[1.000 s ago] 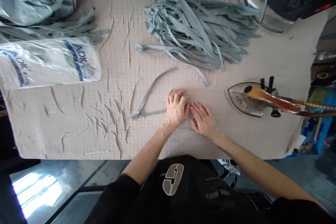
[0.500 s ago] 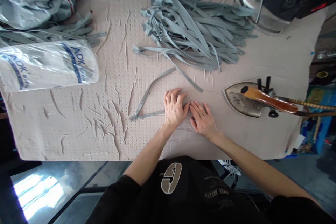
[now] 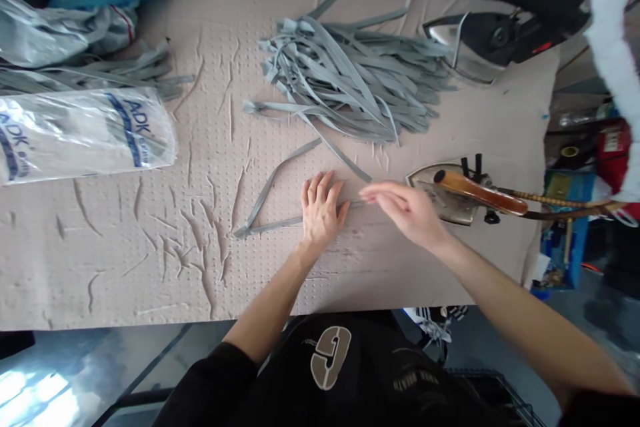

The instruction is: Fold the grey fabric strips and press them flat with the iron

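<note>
My left hand point(image 3: 321, 209) lies flat with fingers spread on a grey fabric strip point(image 3: 273, 183) that is bent into a V on the beige padded table point(image 3: 150, 240). Just to its right, my right hand point(image 3: 407, 210) is lifted off the table, fingers stretched out and blurred by motion, holding nothing. It hovers between the strip and an old metal iron point(image 3: 453, 197) with a wooden handle point(image 3: 477, 191), which rests flat on the table.
A heap of grey strips point(image 3: 350, 83) lies behind the hands. A second, dark iron point(image 3: 480, 37) stands at the back right. A printed plastic bag point(image 3: 83, 133), more strips point(image 3: 100, 70) and other bags sit at the left. The table's near edge runs just before my body.
My right hand has lifted off the strip and moved right, towards the wooden-handled iron. My left hand stays pressed on the strip. The camera has shifted slightly.
</note>
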### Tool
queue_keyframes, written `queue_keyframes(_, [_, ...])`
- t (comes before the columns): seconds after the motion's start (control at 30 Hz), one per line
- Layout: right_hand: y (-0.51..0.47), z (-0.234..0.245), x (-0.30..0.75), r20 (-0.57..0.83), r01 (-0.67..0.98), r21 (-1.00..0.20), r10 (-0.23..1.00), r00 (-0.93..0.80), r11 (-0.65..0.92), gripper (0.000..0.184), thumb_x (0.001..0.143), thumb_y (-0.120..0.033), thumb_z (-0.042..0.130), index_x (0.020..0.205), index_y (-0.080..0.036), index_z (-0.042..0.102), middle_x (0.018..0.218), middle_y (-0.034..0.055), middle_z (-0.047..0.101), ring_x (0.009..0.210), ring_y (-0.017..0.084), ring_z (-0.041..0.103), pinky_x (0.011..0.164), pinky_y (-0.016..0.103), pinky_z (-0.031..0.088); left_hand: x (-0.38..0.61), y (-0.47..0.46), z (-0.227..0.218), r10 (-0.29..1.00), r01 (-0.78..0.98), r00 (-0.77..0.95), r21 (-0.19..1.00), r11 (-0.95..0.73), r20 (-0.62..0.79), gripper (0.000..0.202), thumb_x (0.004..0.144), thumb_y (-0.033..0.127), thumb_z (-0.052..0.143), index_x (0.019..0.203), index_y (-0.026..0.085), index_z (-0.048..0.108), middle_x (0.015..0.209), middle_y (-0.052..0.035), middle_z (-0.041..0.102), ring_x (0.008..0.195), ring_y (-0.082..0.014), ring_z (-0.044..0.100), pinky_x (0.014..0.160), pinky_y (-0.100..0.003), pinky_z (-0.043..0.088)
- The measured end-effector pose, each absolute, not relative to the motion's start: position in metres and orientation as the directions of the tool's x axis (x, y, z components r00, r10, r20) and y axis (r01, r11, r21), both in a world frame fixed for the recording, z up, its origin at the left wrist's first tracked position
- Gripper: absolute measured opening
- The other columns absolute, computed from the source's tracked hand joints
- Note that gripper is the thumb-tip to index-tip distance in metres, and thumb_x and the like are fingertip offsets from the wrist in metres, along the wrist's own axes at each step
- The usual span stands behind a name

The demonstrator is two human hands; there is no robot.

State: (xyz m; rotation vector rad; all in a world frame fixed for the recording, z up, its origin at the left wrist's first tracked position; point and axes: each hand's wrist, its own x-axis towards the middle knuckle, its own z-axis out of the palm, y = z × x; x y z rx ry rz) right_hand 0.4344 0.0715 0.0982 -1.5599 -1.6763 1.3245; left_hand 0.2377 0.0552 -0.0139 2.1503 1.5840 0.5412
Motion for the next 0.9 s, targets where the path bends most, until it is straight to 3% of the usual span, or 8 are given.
queue_keyframes(0.07, [0.092, 0.065, 0.403, -0.416, 0.314, -0.886, 0.885, -0.212, -0.341, 0.039, 0.096, -0.030, 0.047, 0.125, -0.014, 0.068, 0.123, 0.0141, 0.073, 0.108, 0.020, 0.072, 0.095, 0.039, 0.059, 0.238, 0.055, -0.015, 0.959, 0.801, 0.273, 0.533, -0.274, 0.082, 0.049, 0.096, 0.037, 0.060, 0.142, 0.020, 0.054, 0.155, -0.0146, 0.051, 0.149, -0.0340, 0.039, 0.126, -0.059, 0.026])
queue_keyframes(0.2, [0.127, 0.022, 0.380, -0.381, 0.345, -0.884, 0.914, -0.140, -0.316, 0.048, 0.091, -0.029, 0.052, 0.135, -0.013, 0.063, 0.142, 0.0159, 0.064, 0.129, 0.021, 0.062, 0.111, 0.040, 0.049, 0.239, 0.055, -0.017, 0.961, 0.801, 0.259, 0.535, -0.268, 0.094, 0.058, 0.096, 0.037, 0.061, 0.148, 0.017, 0.047, 0.154, -0.0164, 0.051, 0.149, -0.0337, 0.040, 0.126, -0.059, 0.026])
queue_keyframes(0.43, [0.203, 0.011, 0.421, -0.220, 0.515, -0.827, 0.973, 0.072, -0.225, 0.051, 0.086, -0.022, 0.050, 0.135, -0.009, 0.061, 0.148, 0.0176, 0.057, 0.140, 0.023, 0.052, 0.121, 0.042, 0.036, 0.239, 0.055, -0.014, 0.955, 0.800, 0.278, 0.527, -0.289, 0.101, 0.048, 0.096, 0.035, 0.060, 0.139, 0.014, 0.054, 0.153, -0.0173, 0.052, 0.147, -0.0353, 0.042, 0.125, -0.060, 0.027])
queue_keyframes(0.53, [0.221, 0.026, 0.426, -0.179, 0.621, -0.760, 0.980, 0.086, -0.193, 0.048, 0.086, -0.019, 0.048, 0.131, -0.011, 0.063, 0.141, 0.0154, 0.064, 0.134, 0.022, 0.057, 0.118, 0.041, 0.041, 0.239, 0.055, -0.013, 0.956, 0.802, 0.275, 0.524, -0.287, 0.104, 0.048, 0.096, 0.034, 0.060, 0.139, 0.014, 0.054, 0.153, -0.0171, 0.053, 0.147, -0.0354, 0.042, 0.125, -0.059, 0.028])
queue_keyframes(0.63, [0.200, 0.066, 0.434, -0.133, 0.702, -0.711, 0.989, -0.063, -0.051, 0.043, 0.090, -0.023, 0.047, 0.129, -0.013, 0.064, 0.127, 0.0134, 0.071, 0.115, 0.020, 0.069, 0.104, 0.037, 0.053, 0.240, 0.056, -0.013, 0.958, 0.800, 0.272, 0.533, -0.277, 0.090, 0.049, 0.096, 0.034, 0.060, 0.140, 0.014, 0.053, 0.153, -0.0173, 0.052, 0.147, -0.0352, 0.041, 0.125, -0.059, 0.027])
queue_keyframes(0.7, [0.169, 0.102, 0.450, -0.005, 0.794, -0.591, 0.984, -0.180, 0.143, 0.037, 0.097, -0.032, 0.045, 0.123, -0.018, 0.068, 0.119, 0.0100, 0.074, 0.109, 0.020, 0.070, 0.100, 0.037, 0.054, 0.240, 0.056, -0.012, 0.958, 0.793, 0.274, 0.546, -0.272, 0.078, 0.048, 0.096, 0.033, 0.059, 0.140, 0.014, 0.053, 0.153, -0.0176, 0.052, 0.148, -0.0349, 0.041, 0.126, -0.059, 0.026])
queue_keyframes(0.77, [0.133, 0.131, 0.476, 0.049, 0.887, -0.373, 0.960, -0.274, 0.272, 0.035, 0.098, -0.036, 0.046, 0.117, -0.019, 0.070, 0.111, 0.0102, 0.074, 0.109, 0.023, 0.068, 0.101, 0.040, 0.052, 0.241, 0.056, -0.011, 0.959, 0.788, 0.273, 0.555, -0.267, 0.073, 0.048, 0.096, 0.033, 0.059, 0.140, 0.013, 0.053, 0.153, -0.0177, 0.052, 0.148, -0.0349, 0.040, 0.126, -0.059, 0.026])
queue_keyframes(0.9, [0.075, 0.148, 0.538, -0.158, 0.987, 0.079, 0.979, -0.126, 0.140, 0.066, 0.092, -0.059, 0.052, 0.133, -0.009, 0.064, 0.106, 0.0200, 0.071, 0.101, 0.034, 0.067, 0.087, 0.044, 0.053, 0.241, 0.056, -0.011, 0.963, 0.788, 0.258, 0.561, -0.254, 0.074, 0.049, 0.096, 0.033, 0.060, 0.140, 0.013, 0.053, 0.152, -0.0179, 0.052, 0.148, -0.0351, 0.040, 0.126, -0.059, 0.026])
